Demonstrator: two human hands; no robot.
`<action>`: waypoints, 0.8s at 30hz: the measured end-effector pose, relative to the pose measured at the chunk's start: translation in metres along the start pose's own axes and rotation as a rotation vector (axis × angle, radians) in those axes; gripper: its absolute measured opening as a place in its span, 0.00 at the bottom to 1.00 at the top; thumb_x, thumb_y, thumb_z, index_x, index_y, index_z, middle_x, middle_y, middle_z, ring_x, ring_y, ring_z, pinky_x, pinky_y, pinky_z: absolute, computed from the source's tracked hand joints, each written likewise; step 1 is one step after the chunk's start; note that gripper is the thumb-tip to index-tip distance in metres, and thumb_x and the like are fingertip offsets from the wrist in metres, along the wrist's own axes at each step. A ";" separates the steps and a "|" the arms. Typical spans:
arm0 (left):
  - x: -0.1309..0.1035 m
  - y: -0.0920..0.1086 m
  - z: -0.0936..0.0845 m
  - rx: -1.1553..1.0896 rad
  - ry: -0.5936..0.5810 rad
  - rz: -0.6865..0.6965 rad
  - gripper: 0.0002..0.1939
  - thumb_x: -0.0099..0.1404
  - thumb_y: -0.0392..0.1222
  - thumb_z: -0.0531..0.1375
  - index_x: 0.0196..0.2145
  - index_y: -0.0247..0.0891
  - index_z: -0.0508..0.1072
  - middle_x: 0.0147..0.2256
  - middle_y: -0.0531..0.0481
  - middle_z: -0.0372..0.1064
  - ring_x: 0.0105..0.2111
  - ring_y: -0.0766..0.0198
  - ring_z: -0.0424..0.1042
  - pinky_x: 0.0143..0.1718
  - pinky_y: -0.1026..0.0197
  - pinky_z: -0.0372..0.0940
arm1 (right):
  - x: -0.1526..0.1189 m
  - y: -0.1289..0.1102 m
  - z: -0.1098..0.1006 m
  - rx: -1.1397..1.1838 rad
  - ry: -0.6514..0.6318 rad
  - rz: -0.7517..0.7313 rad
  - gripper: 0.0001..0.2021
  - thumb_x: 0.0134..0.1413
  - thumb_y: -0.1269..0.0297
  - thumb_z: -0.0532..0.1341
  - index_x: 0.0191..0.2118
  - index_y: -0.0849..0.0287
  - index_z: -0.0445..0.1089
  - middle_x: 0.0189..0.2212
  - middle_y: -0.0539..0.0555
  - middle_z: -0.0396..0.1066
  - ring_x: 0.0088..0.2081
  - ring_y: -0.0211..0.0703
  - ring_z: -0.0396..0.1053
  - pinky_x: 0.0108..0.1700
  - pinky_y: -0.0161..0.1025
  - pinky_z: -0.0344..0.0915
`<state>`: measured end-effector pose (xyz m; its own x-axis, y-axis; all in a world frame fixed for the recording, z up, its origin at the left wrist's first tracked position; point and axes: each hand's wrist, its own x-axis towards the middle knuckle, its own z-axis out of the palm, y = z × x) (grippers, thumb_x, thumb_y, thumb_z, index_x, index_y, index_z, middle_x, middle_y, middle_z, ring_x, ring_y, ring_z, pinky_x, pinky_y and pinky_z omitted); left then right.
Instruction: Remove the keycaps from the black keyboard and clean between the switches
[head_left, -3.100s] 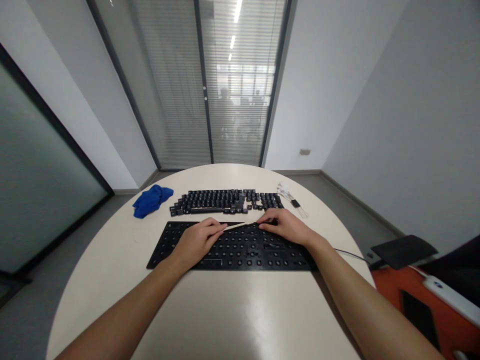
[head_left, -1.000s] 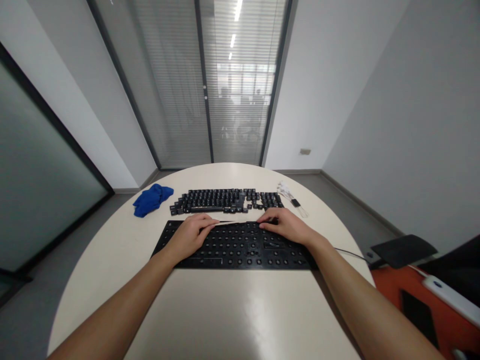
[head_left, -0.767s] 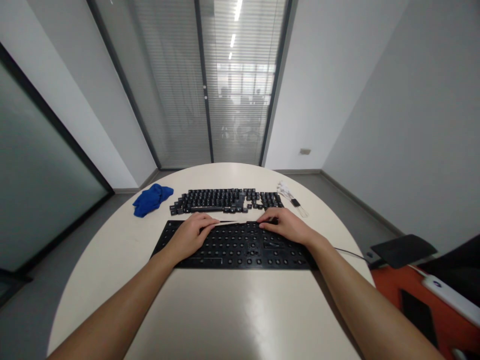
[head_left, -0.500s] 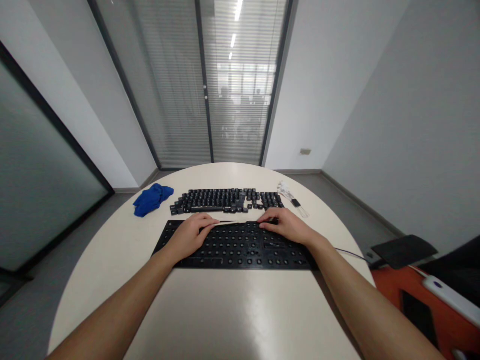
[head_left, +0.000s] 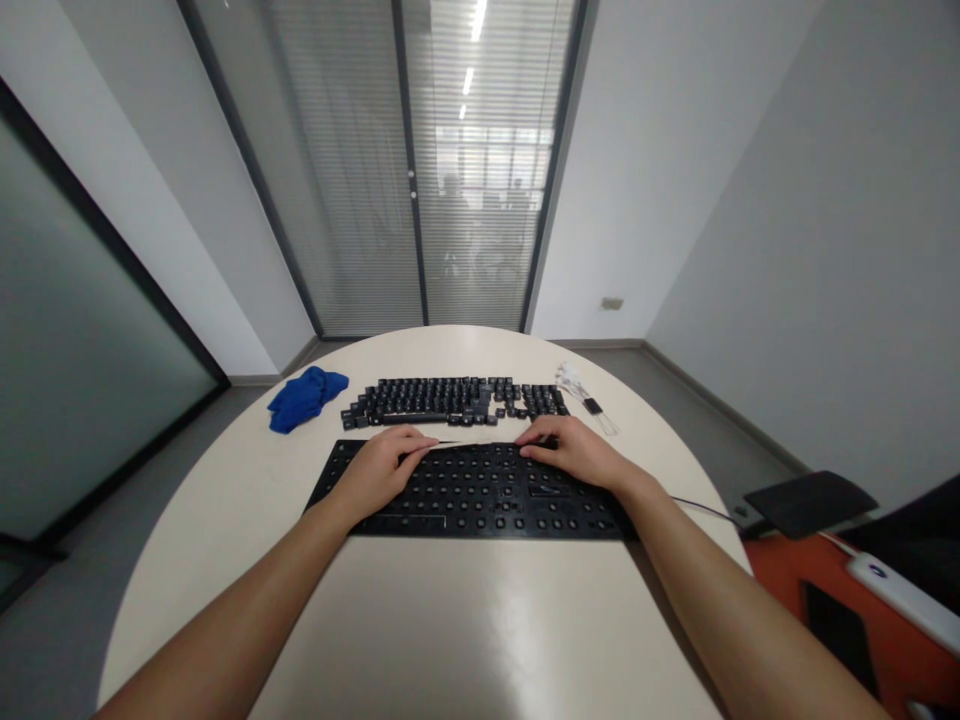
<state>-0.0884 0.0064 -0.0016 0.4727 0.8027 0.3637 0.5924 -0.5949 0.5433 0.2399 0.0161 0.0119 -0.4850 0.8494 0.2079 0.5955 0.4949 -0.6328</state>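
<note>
A black keyboard (head_left: 480, 500) with its keycaps off lies in front of me, small switch stems showing in rows. My left hand (head_left: 384, 466) rests over its left half, thumb and fingertips pinched together at the back edge. From that pinch a thin pale strip (head_left: 457, 444) runs along the edge toward the right; its kind is unclear. My right hand (head_left: 570, 452) lies over the right part, its thumb on top and its fingers closed at the back edge. The loose black keycaps (head_left: 427, 397) are laid out in rows just behind the keyboard.
A crumpled blue cloth (head_left: 306, 398) lies at the back left of the round table (head_left: 420, 630). At the back right is a small wire tool (head_left: 592, 406) with white bits beside it. A black cable (head_left: 705, 508) runs off the right edge, near an orange seat (head_left: 780, 570) holding a power strip (head_left: 904, 600).
Both hands stay at the keyboard's back edge in nearly the same pose. The pale strip between them looks slightly flatter.
</note>
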 end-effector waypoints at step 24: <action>0.001 0.002 -0.001 0.000 -0.032 0.030 0.12 0.71 0.39 0.56 0.43 0.43 0.80 0.41 0.48 0.75 0.42 0.58 0.72 0.48 0.54 0.66 | -0.001 0.001 0.000 -0.003 0.001 -0.004 0.08 0.58 0.60 0.64 0.40 0.54 0.79 0.38 0.54 0.78 0.40 0.45 0.74 0.45 0.43 0.69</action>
<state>-0.0871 0.0058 0.0008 0.5109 0.7825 0.3559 0.5773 -0.6190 0.5325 0.2409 0.0157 0.0115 -0.4867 0.8476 0.2115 0.5955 0.4990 -0.6296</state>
